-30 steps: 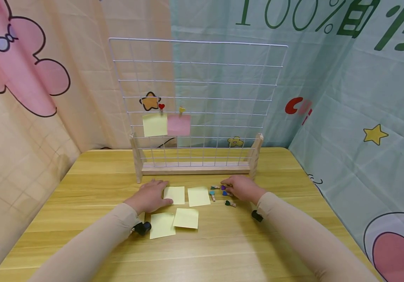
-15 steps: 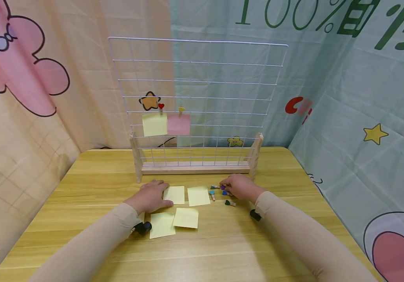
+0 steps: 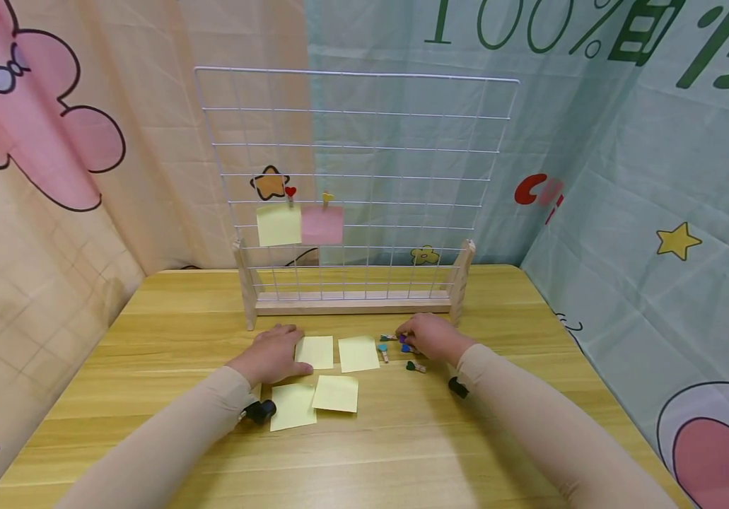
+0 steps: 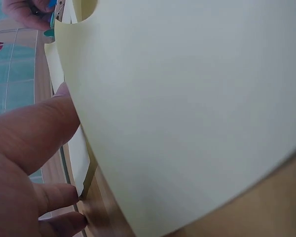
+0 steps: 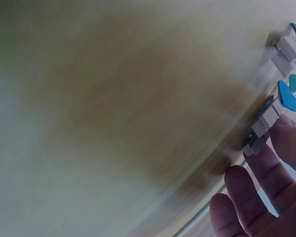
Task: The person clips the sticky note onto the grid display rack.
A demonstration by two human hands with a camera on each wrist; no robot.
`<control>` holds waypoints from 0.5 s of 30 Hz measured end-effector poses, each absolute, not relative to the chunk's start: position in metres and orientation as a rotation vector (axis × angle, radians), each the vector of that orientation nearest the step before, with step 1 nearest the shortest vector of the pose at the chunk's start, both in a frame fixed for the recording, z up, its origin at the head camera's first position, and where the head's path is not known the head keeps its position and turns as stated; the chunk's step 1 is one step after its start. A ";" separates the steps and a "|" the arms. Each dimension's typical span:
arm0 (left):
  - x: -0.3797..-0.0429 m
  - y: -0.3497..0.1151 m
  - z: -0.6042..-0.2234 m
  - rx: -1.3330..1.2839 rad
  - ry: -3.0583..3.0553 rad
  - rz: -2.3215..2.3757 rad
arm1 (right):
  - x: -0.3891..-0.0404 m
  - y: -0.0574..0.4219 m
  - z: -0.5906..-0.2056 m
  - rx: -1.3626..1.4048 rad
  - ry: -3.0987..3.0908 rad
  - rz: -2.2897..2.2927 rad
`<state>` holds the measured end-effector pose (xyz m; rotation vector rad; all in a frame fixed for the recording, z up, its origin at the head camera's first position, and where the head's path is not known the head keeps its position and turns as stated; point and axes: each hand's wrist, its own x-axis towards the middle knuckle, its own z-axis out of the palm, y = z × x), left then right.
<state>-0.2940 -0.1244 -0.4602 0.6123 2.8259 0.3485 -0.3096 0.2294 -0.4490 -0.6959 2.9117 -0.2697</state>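
In the head view, my left hand rests on the table, fingers spread, at the left edge of a yellow sticky note. A yellow sheet fills most of the left wrist view, its edge in front of my thumb. My right hand is bent over small heart-topped wooden clothespins; thumb and index finger pinch one with a purple heart. Around it lie clothespins with a light-blue heart, a blue heart and a dark green heart. The right wrist view shows a blue-topped clothespin beside my thumb.
More yellow notes lie on the table, one beside the clothespins, others nearer me. Behind stands a white wire grid in a wooden base. A yellow note and a pink note hang clipped on it.
My right wrist and forearm have shifted slightly left, the fingers staying at the clothespins. My left hand and the notes have hardly moved.
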 end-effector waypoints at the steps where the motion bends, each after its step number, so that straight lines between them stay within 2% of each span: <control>1: -0.294 -0.124 -0.460 0.612 2.827 0.351 | -0.310 0.229 -0.449 -0.697 2.913 -0.268; 15: -0.294 -0.122 -0.457 0.589 2.842 0.362 | -0.313 0.229 -0.451 -0.657 2.921 -0.292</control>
